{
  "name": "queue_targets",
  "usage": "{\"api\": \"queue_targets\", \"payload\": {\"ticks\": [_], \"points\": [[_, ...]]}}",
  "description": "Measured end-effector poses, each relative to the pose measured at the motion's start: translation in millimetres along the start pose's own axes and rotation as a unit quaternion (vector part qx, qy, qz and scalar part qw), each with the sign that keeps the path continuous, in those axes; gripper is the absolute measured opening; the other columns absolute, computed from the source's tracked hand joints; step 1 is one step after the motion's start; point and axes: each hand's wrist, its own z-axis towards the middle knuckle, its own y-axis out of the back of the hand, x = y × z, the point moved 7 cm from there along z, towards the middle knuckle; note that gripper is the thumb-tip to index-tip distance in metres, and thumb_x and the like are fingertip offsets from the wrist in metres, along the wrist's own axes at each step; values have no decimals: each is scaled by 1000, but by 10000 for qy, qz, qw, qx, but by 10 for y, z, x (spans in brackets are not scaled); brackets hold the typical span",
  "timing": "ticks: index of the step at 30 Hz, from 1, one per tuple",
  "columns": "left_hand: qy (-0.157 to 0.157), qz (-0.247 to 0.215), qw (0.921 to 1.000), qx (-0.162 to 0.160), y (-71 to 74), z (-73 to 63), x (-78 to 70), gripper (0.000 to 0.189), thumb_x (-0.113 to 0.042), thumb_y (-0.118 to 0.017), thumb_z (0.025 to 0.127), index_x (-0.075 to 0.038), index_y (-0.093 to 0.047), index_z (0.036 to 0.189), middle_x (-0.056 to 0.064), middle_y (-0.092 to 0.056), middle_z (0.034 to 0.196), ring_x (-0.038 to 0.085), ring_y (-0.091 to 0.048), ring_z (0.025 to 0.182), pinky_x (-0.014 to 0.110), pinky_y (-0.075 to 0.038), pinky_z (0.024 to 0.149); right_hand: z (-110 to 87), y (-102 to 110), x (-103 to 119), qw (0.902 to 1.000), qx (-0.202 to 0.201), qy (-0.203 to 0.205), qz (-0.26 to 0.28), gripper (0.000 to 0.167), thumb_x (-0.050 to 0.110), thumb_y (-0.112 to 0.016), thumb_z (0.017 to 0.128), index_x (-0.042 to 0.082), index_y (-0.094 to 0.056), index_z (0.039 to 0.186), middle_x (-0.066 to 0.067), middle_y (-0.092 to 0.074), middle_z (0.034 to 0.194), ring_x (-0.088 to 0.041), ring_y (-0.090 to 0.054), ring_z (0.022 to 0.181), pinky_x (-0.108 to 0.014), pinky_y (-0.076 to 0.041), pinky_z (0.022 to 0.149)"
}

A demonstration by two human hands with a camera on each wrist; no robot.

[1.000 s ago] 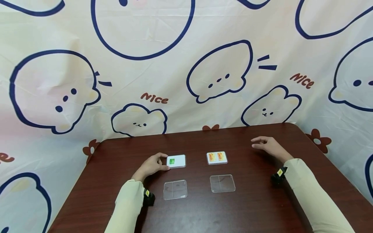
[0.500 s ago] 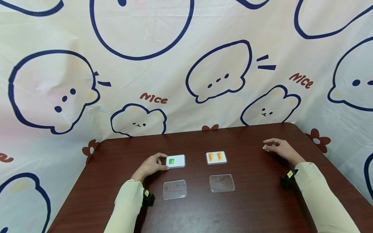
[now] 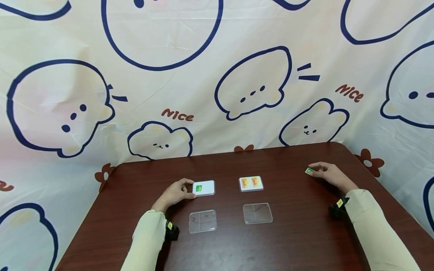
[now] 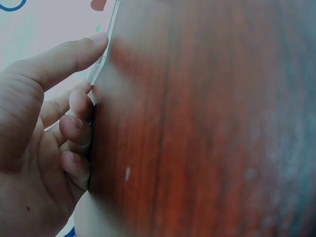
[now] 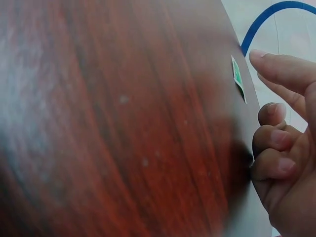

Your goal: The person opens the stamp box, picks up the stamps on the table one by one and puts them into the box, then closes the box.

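A small green card [image 3: 309, 171], printed face up, is at the right hand's fingertips near the far right of a dark wooden table [image 3: 217, 252]. The right hand [image 3: 329, 174] has its thumb and index finger extended and close together, leaving a narrow opening, with the other fingers curled under; since the head view shows the card meeting the fingertips while the right wrist view shows a slight gap, I cannot tell whether it is pinched or loose. Being only at the card's edge, the fingers leave the green print uncovered. Well apart, the left hand [image 3: 174, 193] grips the left end of a flat white case [image 3: 208, 188], thumb on the near edge and index finger on the far one, probably to keep so light a thing from sliding, and its face is left in sight: one green picture on the left half, plain white on the right. To its right lies a similar case with two orange pictures [image 3: 251, 183], untouched. Nearer the person, two clear plastic covers [image 3: 202, 221] lie flat, one in front of each case, perhaps so each stays matched to its own. Behind the table hangs a cloth [image 3: 169, 90] with blue-outlined cartoon faces.
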Motion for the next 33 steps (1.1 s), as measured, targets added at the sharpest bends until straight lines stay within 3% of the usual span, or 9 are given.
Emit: {"api": "queue_targets", "payload": {"ticks": [20, 33], "points": [[12, -69, 10000, -14, -4, 10, 19, 53, -24, -80, 78, -13, -59, 126, 4, -50, 76, 16, -44, 62, 28, -37, 57, 88, -19, -24, 9961, 205, 249, -816, 59, 39, -63, 92, 3, -51, 137, -7, -54, 88, -20, -46, 79, -32, -37, 69], [37, -57, 10000, 10, 5, 15, 11, 54, -24, -80, 78, -13, -59, 126, 4, -49, 75, 16, -44, 61, 28, -37, 57, 82, -30, -15, 9960, 212, 197, -843, 56, 39, -62, 93, 2, -54, 134, -7, -53, 88, -21, -46, 80, -32, -37, 67]]}}
